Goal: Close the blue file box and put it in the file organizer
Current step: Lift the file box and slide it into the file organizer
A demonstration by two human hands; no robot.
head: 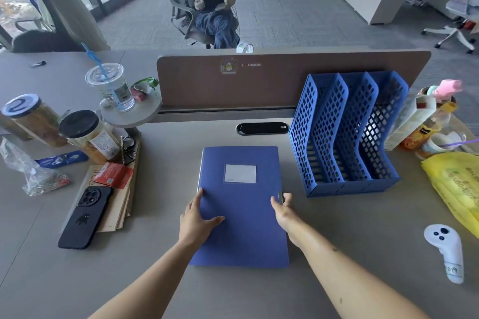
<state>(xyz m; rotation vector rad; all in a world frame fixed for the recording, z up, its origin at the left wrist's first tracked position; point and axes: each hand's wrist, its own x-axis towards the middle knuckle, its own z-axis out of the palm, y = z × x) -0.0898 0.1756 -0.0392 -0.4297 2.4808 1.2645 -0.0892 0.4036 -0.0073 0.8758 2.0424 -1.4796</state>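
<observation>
The blue file box (243,215) lies flat on the desk in front of me, lid down, with a white label pocket on top. My left hand (198,217) grips its left edge, thumb resting on the lid and fingers wrapped around the side. My right hand (281,208) holds the right edge near the clasp, thumb on top, fingers down the side. The blue perforated file organizer (344,137) stands upright to the right of the box, against the desk divider, with three empty slots facing me.
A black phone (84,217) on a stack of papers, jars and a plastic cup (111,88) sit at left. A white controller (445,251), a yellow bag (456,186) and bottles lie at right. A seated person is behind the brown divider (259,83).
</observation>
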